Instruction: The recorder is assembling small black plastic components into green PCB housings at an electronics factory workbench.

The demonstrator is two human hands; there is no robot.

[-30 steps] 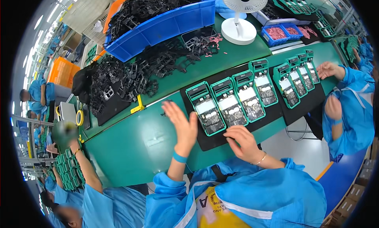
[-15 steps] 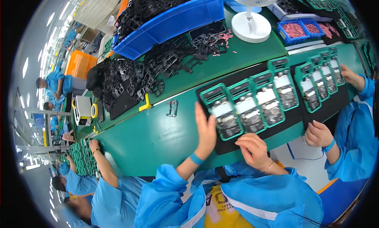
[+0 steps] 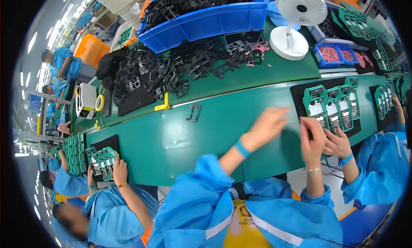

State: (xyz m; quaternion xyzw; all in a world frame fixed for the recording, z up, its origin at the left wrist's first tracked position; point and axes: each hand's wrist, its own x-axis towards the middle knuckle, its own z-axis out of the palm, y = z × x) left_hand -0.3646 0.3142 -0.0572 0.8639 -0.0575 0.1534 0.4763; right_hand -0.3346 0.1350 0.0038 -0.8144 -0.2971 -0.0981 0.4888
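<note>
My left hand (image 3: pixel 267 128) hovers over the green bench, fingers stretched to the right and somewhat blurred, holding nothing. My right hand (image 3: pixel 314 140) is raised at the near left side of a black mat (image 3: pixel 303 90), its fingers pointing away from me and apart, with nothing visible in them. On that mat stands a row of several green frames (image 3: pixel 316 103), each holding a silver and dark circuit board. A co-worker's hand (image 3: pixel 338 144) is close beside my right hand, at the mat's near edge. One loose black plastic bracket (image 3: pixel 194 113) lies left of my left hand.
Loose black brackets (image 3: pixel 159 74) are heaped behind the bench strip, before a blue bin (image 3: pixel 206 27) full of them. A white fan (image 3: pixel 288 42) and blue trays of pink pieces (image 3: pixel 329 54) stand at back right. At left, a co-worker handles green frames (image 3: pixel 103 162); a yellow stop (image 3: pixel 163 103) sits at the bench edge.
The mat with its green frames has slid right, away from my left hand. Both my hands have moved right. The mat ahead of it is farther right, and another mat shows at left.
</note>
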